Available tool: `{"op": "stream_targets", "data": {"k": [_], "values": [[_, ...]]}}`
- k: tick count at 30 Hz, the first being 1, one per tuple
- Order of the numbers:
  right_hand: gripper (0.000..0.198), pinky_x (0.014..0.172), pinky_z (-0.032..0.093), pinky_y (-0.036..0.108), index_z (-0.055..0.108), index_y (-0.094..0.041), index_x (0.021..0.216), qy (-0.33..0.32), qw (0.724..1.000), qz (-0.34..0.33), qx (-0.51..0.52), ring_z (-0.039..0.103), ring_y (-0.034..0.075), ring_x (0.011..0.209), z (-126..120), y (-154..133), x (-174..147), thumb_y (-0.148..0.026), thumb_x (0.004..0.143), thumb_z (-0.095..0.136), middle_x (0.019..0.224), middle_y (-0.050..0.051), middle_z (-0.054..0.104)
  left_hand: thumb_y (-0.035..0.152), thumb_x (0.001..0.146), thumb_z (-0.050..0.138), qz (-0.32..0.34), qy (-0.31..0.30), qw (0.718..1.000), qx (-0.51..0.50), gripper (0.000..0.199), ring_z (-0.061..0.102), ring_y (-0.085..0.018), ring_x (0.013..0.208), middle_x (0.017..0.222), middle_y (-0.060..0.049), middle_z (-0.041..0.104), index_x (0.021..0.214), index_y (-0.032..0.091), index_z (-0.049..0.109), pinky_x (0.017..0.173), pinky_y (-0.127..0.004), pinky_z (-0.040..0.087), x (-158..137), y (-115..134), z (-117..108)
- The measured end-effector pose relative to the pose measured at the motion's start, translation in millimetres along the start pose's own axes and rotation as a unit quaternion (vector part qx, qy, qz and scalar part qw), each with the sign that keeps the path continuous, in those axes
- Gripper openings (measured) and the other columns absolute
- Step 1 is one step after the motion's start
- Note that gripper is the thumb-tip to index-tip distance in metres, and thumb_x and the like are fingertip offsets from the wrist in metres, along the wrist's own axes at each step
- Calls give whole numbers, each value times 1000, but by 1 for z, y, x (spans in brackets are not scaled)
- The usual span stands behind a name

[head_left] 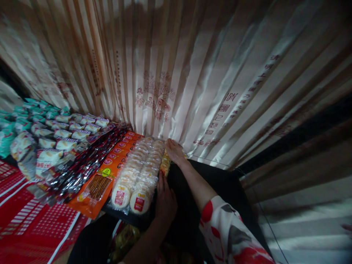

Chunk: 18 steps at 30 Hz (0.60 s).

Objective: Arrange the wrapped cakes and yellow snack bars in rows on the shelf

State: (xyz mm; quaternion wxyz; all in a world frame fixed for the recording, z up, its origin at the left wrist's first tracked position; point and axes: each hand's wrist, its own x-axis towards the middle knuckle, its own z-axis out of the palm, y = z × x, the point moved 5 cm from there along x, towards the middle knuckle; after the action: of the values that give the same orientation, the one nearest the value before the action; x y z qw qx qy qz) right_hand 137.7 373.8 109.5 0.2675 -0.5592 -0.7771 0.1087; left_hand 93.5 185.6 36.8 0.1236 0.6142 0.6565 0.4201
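Observation:
A short row of yellow snack packets (165, 164) lies on a black surface (200, 176), against a double row of round white rice crackers (134, 172) in clear wrapping. My right hand (175, 151) rests over the far end of the yellow packets, with its fingers stretched out beside the curtain. At their near end, my left hand (166, 200) touches them with extended fingertips, close to the crackers' right side. Part of the yellow row is hidden under my hands.
Left of the crackers lie orange snack-stick packs (99, 183), dark shiny packets (90, 159), white packets (49, 157) and green packets (20, 117). Red baskets (35, 220) stand at the lower left. A pleated printed curtain (156, 62) hangs behind; a thin cord (209, 160) runs along its bottom.

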Motion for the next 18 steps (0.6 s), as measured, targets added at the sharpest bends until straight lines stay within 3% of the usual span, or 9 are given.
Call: {"op": "stream_targets", "data": {"k": [3, 5, 10, 12, 14, 18], "values": [[50, 110, 24, 40, 52, -10, 122, 63, 997, -6, 46, 33, 21, 131, -21, -9, -19, -41, 93, 25, 135, 13, 46, 8, 82, 33, 8, 12, 1000, 8, 60, 15, -27, 138, 147, -21, 22, 140, 2, 19, 110, -49, 25, -1, 0, -2], [54, 110, 26, 39, 52, -12, 122, 103, 990, -4, 93, 35, 20, 129, -38, -17, -43, -44, 93, 21, 136, 11, 45, 8, 81, 34, 12, 13, 1000, 11, 59, 17, -29, 137, 145, -22, 24, 138, 1, 22, 109, -50, 26, 0, -1, -4], [42, 101, 38, 40, 55, -19, 116, 186, 968, 3, 170, 50, 18, 115, -74, -34, -145, -38, 93, 24, 120, 8, 57, 8, 79, 34, 42, 15, 999, -3, 54, 24, -32, 134, 142, -24, 29, 132, -2, 33, 106, -50, 29, 3, 4, -13], [33, 94, 43, 38, 55, -19, 112, 204, 961, 18, 185, 55, 18, 106, -80, -36, -192, -35, 91, 34, 112, 9, 60, 7, 78, 34, 68, -21, 997, -4, 50, 34, -28, 128, 137, -20, 37, 127, 3, 42, 103, -45, 34, 0, 9, -17], [27, 87, 47, 36, 56, -20, 107, 177, 966, 27, 189, 59, 19, 97, -77, -37, -237, -31, 89, 39, 102, 8, 63, 8, 78, 36, 103, -61, 993, -6, 44, 43, -25, 120, 130, -15, 46, 120, 9, 50, 100, -41, 38, -10, 17, -23], [21, 77, 50, 33, 60, -23, 95, 10, 990, 26, 135, 62, 19, 83, -50, -37, -307, -28, 86, 41, 88, 7, 66, 8, 79, 36, 145, -110, 982, -44, 32, 51, -18, 102, 106, -10, 58, 98, 14, 61, 91, -33, 45, -59, 24, -46]]}}
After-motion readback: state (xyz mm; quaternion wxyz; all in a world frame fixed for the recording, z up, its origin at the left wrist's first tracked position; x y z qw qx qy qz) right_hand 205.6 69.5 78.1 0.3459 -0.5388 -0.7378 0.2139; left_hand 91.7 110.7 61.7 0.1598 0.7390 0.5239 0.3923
